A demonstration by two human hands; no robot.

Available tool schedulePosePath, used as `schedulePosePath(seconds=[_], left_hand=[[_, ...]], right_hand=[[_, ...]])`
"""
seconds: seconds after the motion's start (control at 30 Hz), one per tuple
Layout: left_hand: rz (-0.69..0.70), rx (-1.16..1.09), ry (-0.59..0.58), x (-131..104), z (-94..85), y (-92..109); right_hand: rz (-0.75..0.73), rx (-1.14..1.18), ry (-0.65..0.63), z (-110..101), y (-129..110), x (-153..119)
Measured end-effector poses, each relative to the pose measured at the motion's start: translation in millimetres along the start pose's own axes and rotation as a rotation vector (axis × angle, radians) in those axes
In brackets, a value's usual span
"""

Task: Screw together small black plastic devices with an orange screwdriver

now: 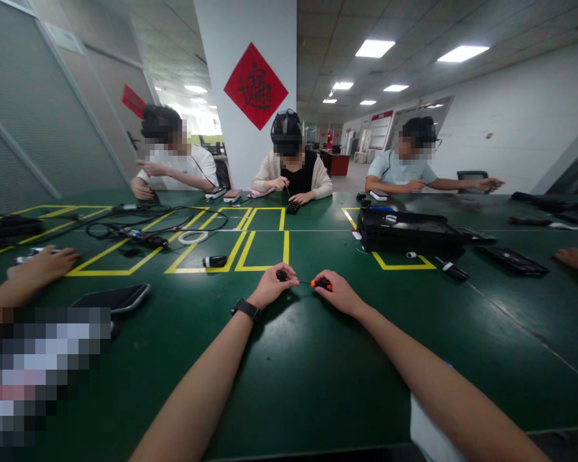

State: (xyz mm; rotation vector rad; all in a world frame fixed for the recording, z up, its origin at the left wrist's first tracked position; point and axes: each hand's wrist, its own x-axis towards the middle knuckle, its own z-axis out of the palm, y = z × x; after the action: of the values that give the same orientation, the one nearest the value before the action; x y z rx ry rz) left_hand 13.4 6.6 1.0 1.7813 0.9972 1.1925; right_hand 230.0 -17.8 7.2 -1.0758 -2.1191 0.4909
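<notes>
Judge the screwdriver (315, 283) light, stiff and unlikely to break, best taken by its orange-and-black handle (323, 283) rather than the thin shaft (305, 282); see it above the worktop (289, 385), with the handle held in the right hand (340, 292). At the screwdriver's left end, find a small black part (281, 276) pinched in the left hand (268, 286), probably light and hard, best held by its sides, too small to judge for fragility. Beyond the screwdriver, note a black cylinder (215, 262) to the left and a black case (409, 232) to the right.

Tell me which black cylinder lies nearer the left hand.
The black cylinder by the yellow tape, left of the left hand; the other cylinder lies well right of the right hand.
</notes>
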Motion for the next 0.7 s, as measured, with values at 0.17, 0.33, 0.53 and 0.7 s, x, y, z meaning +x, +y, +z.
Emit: schedulePosePath(seconds=[0.17,0.33,0.53,0.7], left_hand=[[0.003,0.033,0.012,0.0,2.1,2.1],[-0.004,0.079,0.044,-0.6,3.1,4.6],[-0.011,0.058,0.017,-1.1,2.7,7.0],[-0.011,0.019,0.007,-1.7,3.3,8.2]], right_hand=[[0.037,0.041,-0.012,0.5,-0.2,-1.0],[0.036,0.006,-0.015,-0.1,-1.1,-0.4],[0.016,-0.062,-0.012,-1.1,-1.7,0.4],[0.017,-0.037,-0.002,-0.7,-3.3,-0.8]])
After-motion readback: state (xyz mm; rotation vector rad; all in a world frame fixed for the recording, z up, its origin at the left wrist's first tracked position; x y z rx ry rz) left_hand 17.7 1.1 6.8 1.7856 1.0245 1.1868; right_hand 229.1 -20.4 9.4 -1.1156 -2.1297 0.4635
